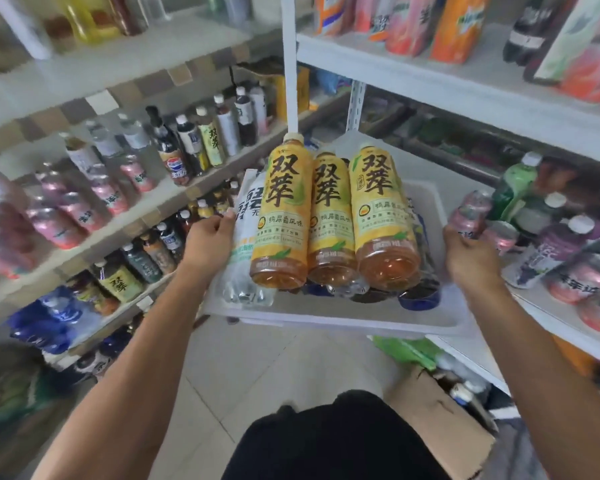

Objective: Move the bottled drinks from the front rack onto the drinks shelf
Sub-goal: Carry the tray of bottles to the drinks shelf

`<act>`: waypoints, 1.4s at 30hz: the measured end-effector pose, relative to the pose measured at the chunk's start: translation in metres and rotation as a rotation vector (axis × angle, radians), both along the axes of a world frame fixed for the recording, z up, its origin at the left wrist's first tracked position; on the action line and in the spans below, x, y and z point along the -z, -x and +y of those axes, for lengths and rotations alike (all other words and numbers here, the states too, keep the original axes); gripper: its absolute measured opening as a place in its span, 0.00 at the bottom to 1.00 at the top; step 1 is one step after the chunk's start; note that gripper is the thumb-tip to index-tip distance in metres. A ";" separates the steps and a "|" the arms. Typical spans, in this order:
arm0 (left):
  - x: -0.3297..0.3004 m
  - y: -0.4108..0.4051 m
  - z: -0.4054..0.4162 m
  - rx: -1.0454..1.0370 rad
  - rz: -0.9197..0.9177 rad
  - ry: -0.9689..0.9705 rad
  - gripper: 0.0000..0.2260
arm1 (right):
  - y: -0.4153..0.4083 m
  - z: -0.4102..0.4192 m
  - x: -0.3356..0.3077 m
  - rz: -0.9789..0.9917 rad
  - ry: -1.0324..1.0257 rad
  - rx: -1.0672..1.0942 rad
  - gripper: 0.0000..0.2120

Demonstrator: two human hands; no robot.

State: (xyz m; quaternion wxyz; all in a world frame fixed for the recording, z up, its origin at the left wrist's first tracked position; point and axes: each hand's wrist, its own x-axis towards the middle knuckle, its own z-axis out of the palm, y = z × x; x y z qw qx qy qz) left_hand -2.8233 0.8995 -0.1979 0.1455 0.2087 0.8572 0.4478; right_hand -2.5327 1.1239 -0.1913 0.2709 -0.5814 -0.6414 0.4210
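I hold a white plastic tray [343,322] in front of me, piled with bottled drinks. On top lie three yellow-labelled tea bottles [329,216] side by side, caps pointing away. A white-labelled bottle [246,223] lies at the tray's left side, and darker bottles show underneath. My left hand [208,242] grips the tray's left edge beside the white-labelled bottle. My right hand [470,251] grips the tray's right edge, next to a pink bottle [470,211] on the right shelf.
Shelves with bottled drinks run along the left [94,216] and the right [548,237]. A white upright post [290,64] stands ahead between them. An open cardboard box [440,420] sits on the tiled floor at lower right.
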 end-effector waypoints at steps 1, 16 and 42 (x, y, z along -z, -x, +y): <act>-0.001 0.013 0.011 0.021 0.013 0.002 0.22 | 0.009 0.004 0.000 -0.005 0.011 0.024 0.18; 0.035 0.161 0.219 0.301 0.048 0.039 0.24 | 0.107 0.115 0.042 -0.069 -0.021 0.253 0.25; 0.110 0.224 0.361 0.484 -0.118 0.075 0.15 | 0.151 0.171 0.099 -0.204 0.096 0.459 0.27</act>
